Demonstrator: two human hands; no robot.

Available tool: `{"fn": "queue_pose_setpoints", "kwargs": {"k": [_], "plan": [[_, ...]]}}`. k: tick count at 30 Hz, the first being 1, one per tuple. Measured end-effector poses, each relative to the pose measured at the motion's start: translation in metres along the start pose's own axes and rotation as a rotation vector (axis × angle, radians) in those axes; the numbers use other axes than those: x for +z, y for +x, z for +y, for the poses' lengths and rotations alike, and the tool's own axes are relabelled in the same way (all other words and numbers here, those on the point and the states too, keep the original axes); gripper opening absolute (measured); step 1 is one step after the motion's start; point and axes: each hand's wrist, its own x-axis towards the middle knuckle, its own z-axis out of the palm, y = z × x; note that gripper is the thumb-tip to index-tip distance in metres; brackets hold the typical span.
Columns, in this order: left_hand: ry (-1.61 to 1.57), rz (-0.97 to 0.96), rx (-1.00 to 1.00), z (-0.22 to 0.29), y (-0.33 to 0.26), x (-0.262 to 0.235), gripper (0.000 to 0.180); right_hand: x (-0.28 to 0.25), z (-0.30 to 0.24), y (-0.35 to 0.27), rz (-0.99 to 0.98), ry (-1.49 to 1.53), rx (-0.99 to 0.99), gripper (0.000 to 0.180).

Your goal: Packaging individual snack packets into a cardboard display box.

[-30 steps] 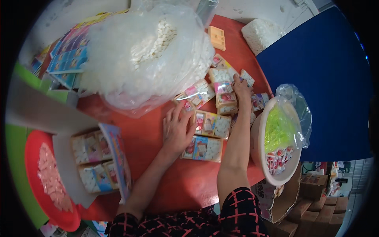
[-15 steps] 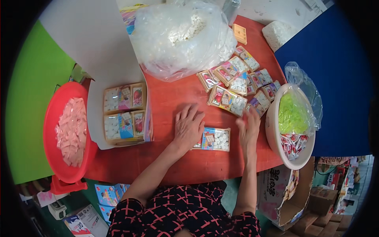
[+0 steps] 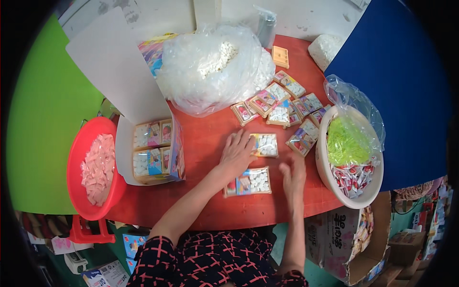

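My left hand (image 3: 237, 152) is closed over the left end of a tray pack with a yellow band (image 3: 265, 145), its white pieces showing on the right. Just nearer to me, a second tray pack with a blue band (image 3: 248, 182) lies flat on the red table (image 3: 201, 201). My right hand (image 3: 293, 177) hovers at the right of both packs, holding nothing, thumb apart from the fingers. Several similar tray packs lie in a loose pile beyond my hands, among them a purple-banded pack (image 3: 303, 137) and a pink-banded pack (image 3: 268, 99).
At left stands an open carton (image 3: 125, 153) with tray packs inside, beside a red basin (image 3: 72, 167) of pink packets. A white basin (image 3: 326, 167) with green shreds and small sachets sits at right. Behind is a large clear bag (image 3: 186, 91) of white pieces.
My left hand has moved away from me onto the yellow-banded pack, which has come out of the pile toward me. The blue-banded pack sits uncovered. The view has tilted upward.
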Motion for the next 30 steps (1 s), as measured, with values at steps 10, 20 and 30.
{"fn": "queue_pose_setpoints", "kwargs": {"k": [10,20,30], "plan": [[-0.066,0.054,-0.634,-0.001,-0.035,-0.024,0.077,0.091,-0.011,0.208,0.048,-0.411,0.38,0.099],[-0.995,0.055,-0.751,-0.032,-0.065,-0.042,0.04,0.027,-0.041,0.148,0.198,0.504,0.01,0.063],[-0.789,-0.195,-0.319,0.023,-0.096,-0.051,0.037,-0.004,-0.062,-0.113,-0.018,0.691,0.622,0.057]]}}
